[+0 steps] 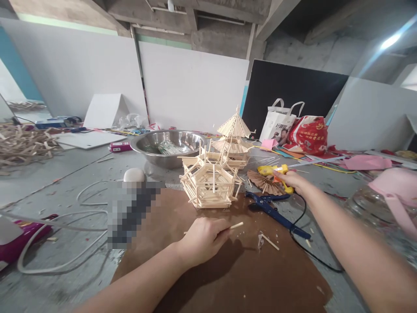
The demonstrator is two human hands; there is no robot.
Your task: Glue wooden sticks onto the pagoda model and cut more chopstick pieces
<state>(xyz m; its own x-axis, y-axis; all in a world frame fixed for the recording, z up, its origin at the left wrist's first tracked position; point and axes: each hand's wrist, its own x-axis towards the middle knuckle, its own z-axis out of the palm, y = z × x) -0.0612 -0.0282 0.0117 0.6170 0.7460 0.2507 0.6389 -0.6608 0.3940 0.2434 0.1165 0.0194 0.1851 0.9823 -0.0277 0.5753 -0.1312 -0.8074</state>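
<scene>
My left hand (202,239) is closed around a thin wooden stick (237,225), whose pale end sticks out past the fingertips, over a brown board (257,282). To the right, my right hand (291,180) grips a yellow hot glue gun (269,170) with an orange trigger. Just beyond the left hand stands an open frame of pale sticks (211,187), many-sided, with uprights poking up. Behind it rises a small stick pagoda (235,130) with a pointed roof. Blue-handled cutters (276,215) lie beneath the glue gun, and a short loose stick (270,242) rests on the board.
A steel basin (146,145) sits behind the frame on the left. The glue gun's black cord (321,258) loops across the floor. A brown paper fan (263,182), a clear jug with a pink lid (374,200), white cables (65,271) and a stick pile (26,143) lie around.
</scene>
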